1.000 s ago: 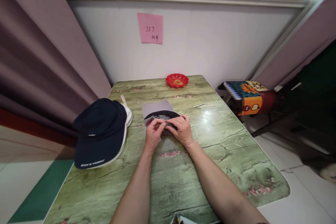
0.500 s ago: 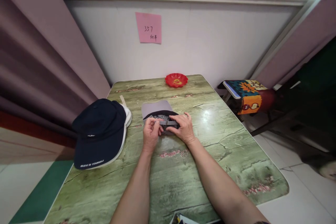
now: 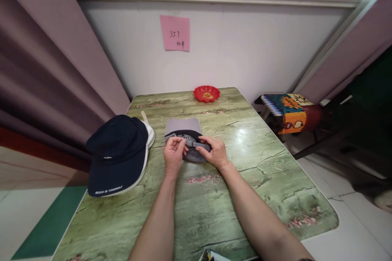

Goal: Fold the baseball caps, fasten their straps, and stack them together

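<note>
A grey cap (image 3: 183, 124) lies on the table with its brim pointing away from me and its dark inside facing up. Across its near side runs a grey adjustment strap (image 3: 192, 144) with a small buckle. My left hand (image 3: 174, 153) pinches the strap's left part between thumb and fingers. On the other side, my right hand (image 3: 215, 151) grips the strap's right end and the cap's edge, thumb in front. To the left, a navy cap (image 3: 118, 151) with white lettering on its brim rests on top of a white cap (image 3: 150, 133), mostly hidden beneath.
A red scalloped dish (image 3: 206, 94) stands at the far edge of the green wood-patterned table (image 3: 202, 220). A pink note (image 3: 175, 33) is stuck on the wall. Right of the table is a stool with a colourful cloth (image 3: 290, 114). Partly visible objects lie at the bottom edge.
The cap's near side has tilted, showing more of its inside and the strap. My left hand has shifted slightly left along the strap; both hands keep hold.
</note>
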Demonstrator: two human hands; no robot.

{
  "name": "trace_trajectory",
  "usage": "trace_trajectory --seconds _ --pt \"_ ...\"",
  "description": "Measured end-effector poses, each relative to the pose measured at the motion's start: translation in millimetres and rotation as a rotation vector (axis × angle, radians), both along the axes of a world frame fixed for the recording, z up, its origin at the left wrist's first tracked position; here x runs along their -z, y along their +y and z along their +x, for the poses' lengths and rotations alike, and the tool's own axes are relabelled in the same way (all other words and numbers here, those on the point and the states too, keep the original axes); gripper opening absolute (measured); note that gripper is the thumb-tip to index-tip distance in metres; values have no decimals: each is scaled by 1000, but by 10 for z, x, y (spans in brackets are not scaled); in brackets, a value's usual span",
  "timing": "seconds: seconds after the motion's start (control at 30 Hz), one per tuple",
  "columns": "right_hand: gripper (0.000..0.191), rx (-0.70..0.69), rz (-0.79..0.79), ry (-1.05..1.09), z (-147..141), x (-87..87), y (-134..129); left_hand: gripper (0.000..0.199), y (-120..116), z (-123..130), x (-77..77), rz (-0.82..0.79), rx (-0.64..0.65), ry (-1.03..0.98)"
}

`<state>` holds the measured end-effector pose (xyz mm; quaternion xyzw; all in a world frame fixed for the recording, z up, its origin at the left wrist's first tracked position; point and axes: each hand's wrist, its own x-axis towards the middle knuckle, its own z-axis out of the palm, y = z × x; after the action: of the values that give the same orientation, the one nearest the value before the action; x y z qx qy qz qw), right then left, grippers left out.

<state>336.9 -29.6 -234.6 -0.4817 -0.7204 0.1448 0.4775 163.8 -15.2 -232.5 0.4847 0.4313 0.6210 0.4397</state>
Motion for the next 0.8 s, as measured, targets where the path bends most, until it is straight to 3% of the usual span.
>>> trace_trajectory --seconds 0.17,0.33,0.47,0.6,0.8 --pt "36 11 101 -71 -110 -7 -11 23 -25 46 9 9 55 60" --pt "23 15 25 -33 -235 45 -33 21 -57 85 13 14 116 99" --pt "16 27 -128 279 -257 89 6 21 -77 66 9 53 143 184" --pt "19 -74 -310 708 -238 123 87 30 -68 46 30 169 174 383" --pt "23 -177 -439 872 -152 139 153 23 -38 74 62 236 135 462"
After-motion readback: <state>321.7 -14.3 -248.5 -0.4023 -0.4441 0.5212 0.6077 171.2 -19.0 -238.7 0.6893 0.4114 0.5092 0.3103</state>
